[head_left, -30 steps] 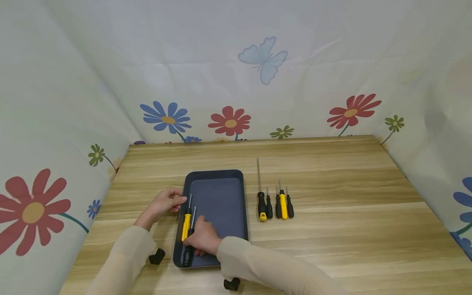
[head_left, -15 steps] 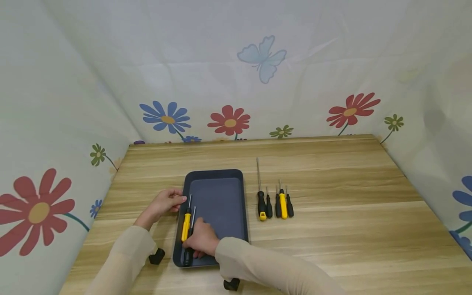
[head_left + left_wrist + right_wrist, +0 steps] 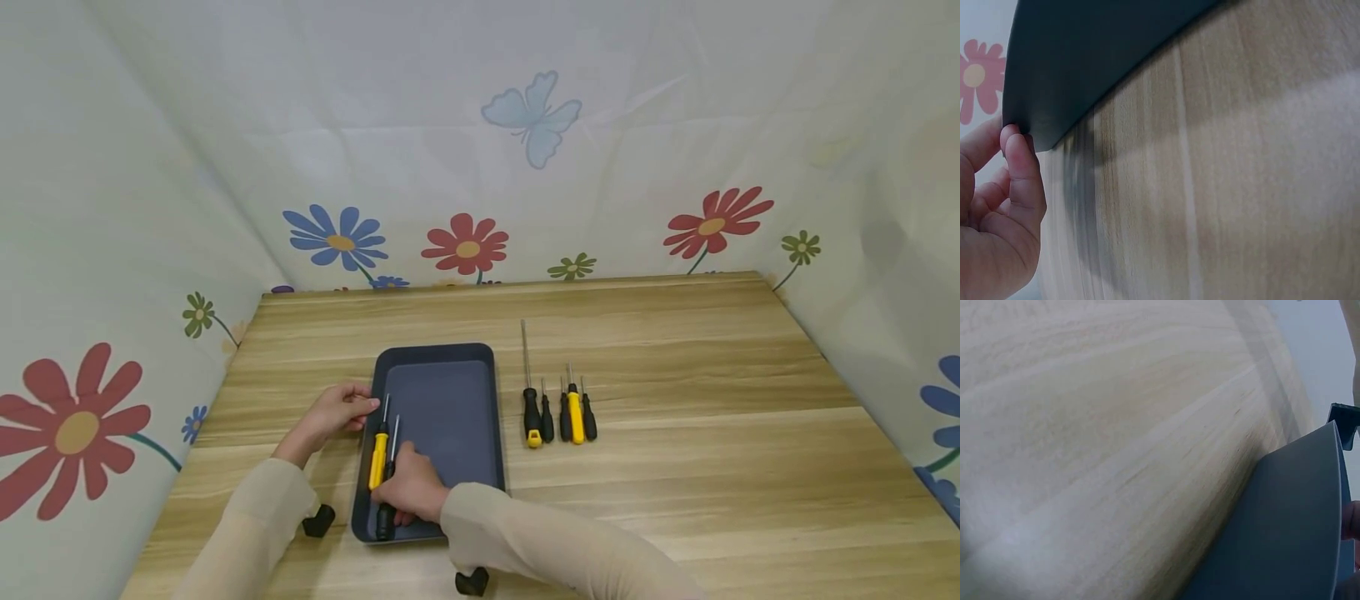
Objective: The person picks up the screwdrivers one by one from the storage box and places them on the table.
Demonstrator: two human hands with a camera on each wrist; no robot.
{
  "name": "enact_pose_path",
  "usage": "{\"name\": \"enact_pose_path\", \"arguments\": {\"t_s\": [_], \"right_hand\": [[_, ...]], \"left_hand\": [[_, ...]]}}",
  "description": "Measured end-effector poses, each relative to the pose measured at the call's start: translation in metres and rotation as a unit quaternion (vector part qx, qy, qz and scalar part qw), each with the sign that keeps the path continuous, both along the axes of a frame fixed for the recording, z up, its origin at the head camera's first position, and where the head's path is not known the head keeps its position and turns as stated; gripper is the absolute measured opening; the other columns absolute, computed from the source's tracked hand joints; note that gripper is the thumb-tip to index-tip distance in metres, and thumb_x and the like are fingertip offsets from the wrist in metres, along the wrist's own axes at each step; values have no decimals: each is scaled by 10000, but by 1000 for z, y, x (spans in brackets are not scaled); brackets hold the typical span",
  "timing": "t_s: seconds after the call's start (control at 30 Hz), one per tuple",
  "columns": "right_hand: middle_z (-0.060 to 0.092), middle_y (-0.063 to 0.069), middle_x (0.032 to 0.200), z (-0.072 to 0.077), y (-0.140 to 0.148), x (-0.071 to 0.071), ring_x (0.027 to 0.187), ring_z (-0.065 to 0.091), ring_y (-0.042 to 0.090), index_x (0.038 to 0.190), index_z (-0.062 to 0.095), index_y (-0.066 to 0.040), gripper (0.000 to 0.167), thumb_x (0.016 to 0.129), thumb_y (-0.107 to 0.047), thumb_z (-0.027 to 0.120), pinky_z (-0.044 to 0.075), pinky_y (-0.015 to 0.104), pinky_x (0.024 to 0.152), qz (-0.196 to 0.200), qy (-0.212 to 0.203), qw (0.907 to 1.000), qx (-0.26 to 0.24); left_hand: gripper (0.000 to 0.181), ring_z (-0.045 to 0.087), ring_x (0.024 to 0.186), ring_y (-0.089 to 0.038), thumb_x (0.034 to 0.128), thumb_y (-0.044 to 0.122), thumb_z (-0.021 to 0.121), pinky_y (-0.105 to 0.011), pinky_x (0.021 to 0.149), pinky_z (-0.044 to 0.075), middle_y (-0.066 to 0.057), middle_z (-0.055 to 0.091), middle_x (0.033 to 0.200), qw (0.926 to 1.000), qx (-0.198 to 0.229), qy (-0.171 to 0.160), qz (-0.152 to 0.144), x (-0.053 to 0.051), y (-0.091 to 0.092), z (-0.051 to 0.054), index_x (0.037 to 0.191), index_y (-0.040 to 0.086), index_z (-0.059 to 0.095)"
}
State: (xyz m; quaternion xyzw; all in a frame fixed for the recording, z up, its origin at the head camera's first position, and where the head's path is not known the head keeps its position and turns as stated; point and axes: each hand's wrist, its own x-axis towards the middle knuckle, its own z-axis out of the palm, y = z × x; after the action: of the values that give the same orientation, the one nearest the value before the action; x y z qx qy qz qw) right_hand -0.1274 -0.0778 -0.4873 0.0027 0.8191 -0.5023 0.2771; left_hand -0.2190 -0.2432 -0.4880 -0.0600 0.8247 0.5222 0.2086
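Note:
A dark blue-grey tray lies on the table. My left hand pinches its left rim between thumb and fingers; the left wrist view shows the fingertips on the tray's edge. Inside the tray, along the left side, lies a yellow-handled screwdriver. Just right of it is a black-handled screwdriver, gripped by my right hand, which covers part of the handle. Its shaft points toward the far end of the tray. In the right wrist view, only a bit of finger shows past the tray wall.
Right of the tray, several screwdrivers lie in a row on the wooden table: a long black-handled screwdriver, a yellow-handled one and small black ones beside them. A flower-printed curtain stands behind the table and along its sides.
The black-handled screwdriver in my right hand has shifted very slightly right and away from me. My left hand stays on the tray rim.

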Motion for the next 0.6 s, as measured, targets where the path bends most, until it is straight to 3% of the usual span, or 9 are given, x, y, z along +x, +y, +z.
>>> {"name": "enact_pose_path", "arguments": {"t_s": [0.27,0.6], "right_hand": [[504,94,672,3,8,4,331,431,159,1037,402,-76,445,716,-125,706,414,308,319,63,-3,9993,-380],[503,110,677,5,24,4,316,412,151,967,390,-115,341,743,-59,641,394,277,295,40,-143,9972,-734]], "left_hand": [[479,506,656,-92,849,253,588,-210,620,487,-16,520,826,10000,2,-9,23,0,0,0,1177,-56,425],[487,503,664,-93,847,256,590,-208,621,486,-21,518,832,10000,-57,-44,46,1,1,3,1185,-54,428]]}}
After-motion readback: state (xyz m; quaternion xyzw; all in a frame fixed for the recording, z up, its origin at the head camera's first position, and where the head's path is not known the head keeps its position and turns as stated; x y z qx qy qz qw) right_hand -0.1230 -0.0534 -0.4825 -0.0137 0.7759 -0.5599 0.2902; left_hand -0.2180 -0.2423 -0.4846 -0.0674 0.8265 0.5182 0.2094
